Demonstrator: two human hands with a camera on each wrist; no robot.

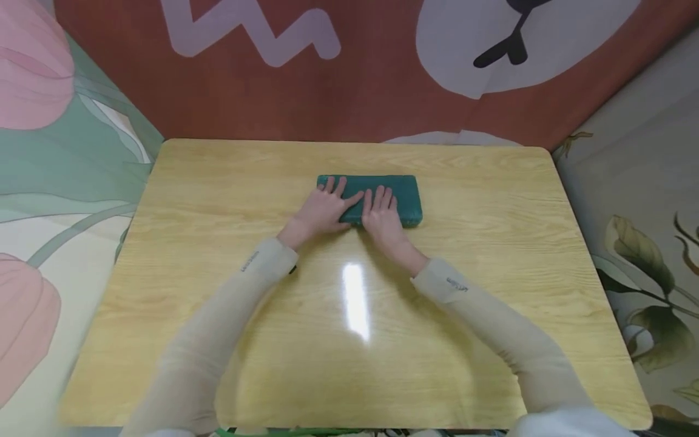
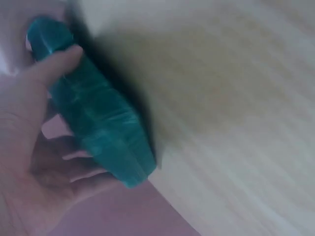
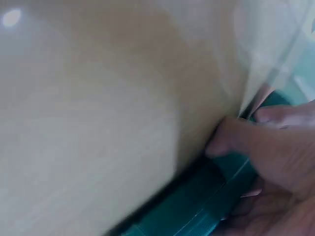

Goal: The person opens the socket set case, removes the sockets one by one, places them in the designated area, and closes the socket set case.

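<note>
A flat green rectangular packet (image 1: 406, 197) with a shiny, creased cover lies on the wooden table. What it contains cannot be seen. My left hand (image 1: 323, 210) rests on its left part, fingers spread across the top. In the left wrist view, the left thumb (image 2: 61, 64) lies against the long near side of the packet (image 2: 110, 128). Close beside it, my right hand (image 1: 382, 223) lies on the middle with fairly straight fingers pointing away from me. The right wrist view has the right thumb (image 3: 229, 137) touching the near side of the packet (image 3: 197, 201).
The light wooden table (image 1: 191, 273) extends on all sides of the packet. A reddish-brown patterned wall covering (image 1: 360, 103) rises behind its far edge. Patterned coverings stand at left (image 1: 104, 176) and right (image 1: 628, 182). Some blurred items (image 1: 306, 432) show past the near edge.
</note>
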